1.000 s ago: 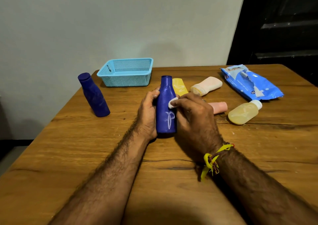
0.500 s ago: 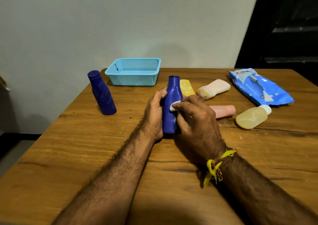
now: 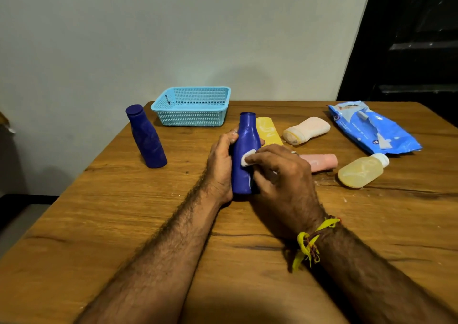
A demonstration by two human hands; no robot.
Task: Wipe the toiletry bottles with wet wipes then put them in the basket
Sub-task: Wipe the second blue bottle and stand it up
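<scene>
A dark blue bottle (image 3: 244,147) stands upright at the middle of the wooden table (image 3: 124,224). My left hand (image 3: 220,165) grips its left side. My right hand (image 3: 280,182) pinches a small white wet wipe (image 3: 248,158) and presses it against the bottle's front. A light blue mesh basket (image 3: 190,106) sits empty at the back of the table. A second dark blue bottle (image 3: 146,137) stands to the left, apart from my hands.
Behind my right hand lie a yellow bottle (image 3: 269,130), a cream bottle (image 3: 307,130), a pink bottle (image 3: 322,162) and a translucent yellow bottle (image 3: 361,172). A blue wet-wipe pack (image 3: 371,127) lies at the back right. The table's left edge drops off near the wall.
My right hand has slid the wipe across and slightly down the bottle's front. The view has shifted a little, and the bottle stays upright in my left hand.
</scene>
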